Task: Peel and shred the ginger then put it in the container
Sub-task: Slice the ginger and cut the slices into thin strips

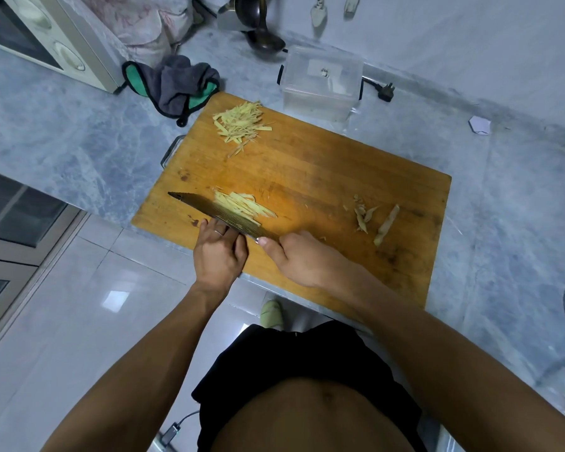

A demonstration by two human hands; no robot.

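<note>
Head view: the cleaver (222,212) handle is gripped by the right hand (302,256), left hand (221,247) fingers laid straight against the blade beside the ginger shreds (245,205) (container (320,83) well apart), so fingertips could be cut.

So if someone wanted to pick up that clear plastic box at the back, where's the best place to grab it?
Probably by its two short end walls, reaching down from above. The box stands upright and open-topped behind the board, with dark latch handles on both ends. Its long walls look wide for one hand, and the front one sits close to the board's edge.
</note>
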